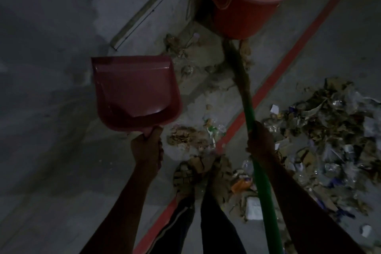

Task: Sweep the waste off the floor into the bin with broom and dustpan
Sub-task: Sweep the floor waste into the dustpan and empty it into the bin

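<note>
surroundings: a grey concrete floor (51,150) is lying dim under the camera; a red painted line (274,80) is running diagonally across it from the lower middle to the upper right; a thin strip with a dark cord (148,9) is lying slanted on the floor at the upper left
in the way: small brown scraps and bits of wrapper (185,136) are lying between the two hands, beside the red line; two sandalled feet (198,173) are standing just below them, one partly on the line
waste: a wide heap of waste (329,130), dry leaves, plastic and paper, is spreading over the floor on the right, on the far side of the red line from the dustpan
bin: a red bin (257,0) is standing upright at the top, open mouth showing, dark inside; contents cannot be told
dustpan: a red dustpan (134,90) is being held up, pan facing the camera, looking empty, well left of the heap
broom: a broom (250,117) with a green handle is pointing toward the foot of the bin; its brown bristle end is reaching just below the bin
left hand: the left hand (147,146) is clenching the dustpan's short handle, arm stretching forward
right hand: the right hand (260,140) is wrapping around the green handle partway along, forearm crossing above the heap's edge
</note>
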`<state>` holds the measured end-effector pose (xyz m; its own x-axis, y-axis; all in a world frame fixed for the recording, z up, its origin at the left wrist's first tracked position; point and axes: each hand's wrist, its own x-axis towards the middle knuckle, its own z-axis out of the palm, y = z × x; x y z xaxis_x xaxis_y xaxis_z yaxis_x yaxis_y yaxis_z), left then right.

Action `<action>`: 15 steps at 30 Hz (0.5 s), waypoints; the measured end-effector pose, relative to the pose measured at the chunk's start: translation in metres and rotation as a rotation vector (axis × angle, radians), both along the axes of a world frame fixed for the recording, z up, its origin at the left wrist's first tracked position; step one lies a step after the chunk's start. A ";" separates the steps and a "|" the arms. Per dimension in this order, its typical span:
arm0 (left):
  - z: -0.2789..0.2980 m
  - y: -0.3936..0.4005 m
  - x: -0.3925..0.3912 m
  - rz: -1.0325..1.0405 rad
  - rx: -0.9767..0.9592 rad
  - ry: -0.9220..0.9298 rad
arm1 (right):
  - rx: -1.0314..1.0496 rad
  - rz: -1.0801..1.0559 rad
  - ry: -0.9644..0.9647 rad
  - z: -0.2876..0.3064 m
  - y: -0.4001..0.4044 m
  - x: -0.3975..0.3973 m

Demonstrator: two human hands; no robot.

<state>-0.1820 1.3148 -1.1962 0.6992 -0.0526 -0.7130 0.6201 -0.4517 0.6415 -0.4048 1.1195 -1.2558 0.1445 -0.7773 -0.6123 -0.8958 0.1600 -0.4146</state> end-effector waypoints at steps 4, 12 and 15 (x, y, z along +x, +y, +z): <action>0.001 0.000 -0.008 0.002 -0.014 0.018 | -0.053 0.154 -0.174 0.021 0.027 -0.014; -0.009 0.022 0.011 0.035 -0.032 -0.020 | -0.048 0.286 -0.311 -0.020 0.039 0.076; -0.006 0.032 0.010 0.071 -0.065 -0.041 | -0.086 0.309 -0.302 -0.035 0.054 0.125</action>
